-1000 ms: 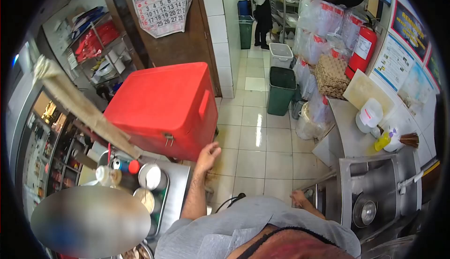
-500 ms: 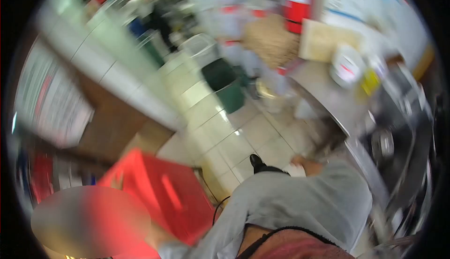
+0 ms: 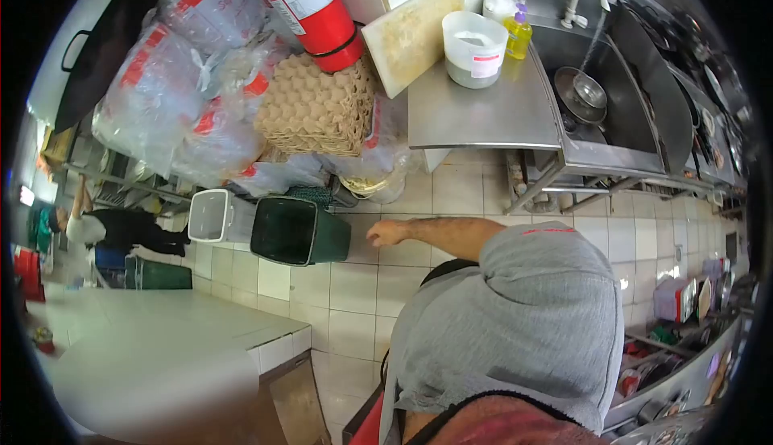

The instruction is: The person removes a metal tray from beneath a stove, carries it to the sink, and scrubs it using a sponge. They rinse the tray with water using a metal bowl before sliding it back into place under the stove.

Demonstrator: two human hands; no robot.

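Note:
My right hand (image 3: pixel 389 232) reaches out in front of my body, over the tiled floor, with the arm bare below a grey short sleeve. Its fingers are loosely bent and a little apart, and I see nothing held in them. Nearest to the hand stands a dark green bin (image 3: pixel 299 231), open at the top, just left of the fingertips; the hand does not appear to touch it. Beside that bin is a white bin (image 3: pixel 211 216). My left hand is out of the picture.
A steel counter (image 3: pixel 491 119) holds a white tub (image 3: pixel 475 50) and a cutting board (image 3: pixel 415 34). Water runs into a sink (image 3: pixel 624 82). Egg trays (image 3: pixel 314 107), plastic-wrapped packs (image 3: pixel 157 86) and a fire extinguisher (image 3: pixel 310 10) are ahead. Another person (image 3: pixel 121 227) stands at far left.
The view has swung to the right, bringing the sink into sight. The red box at lower left has mostly left view. My right hand has come close to the green bin.

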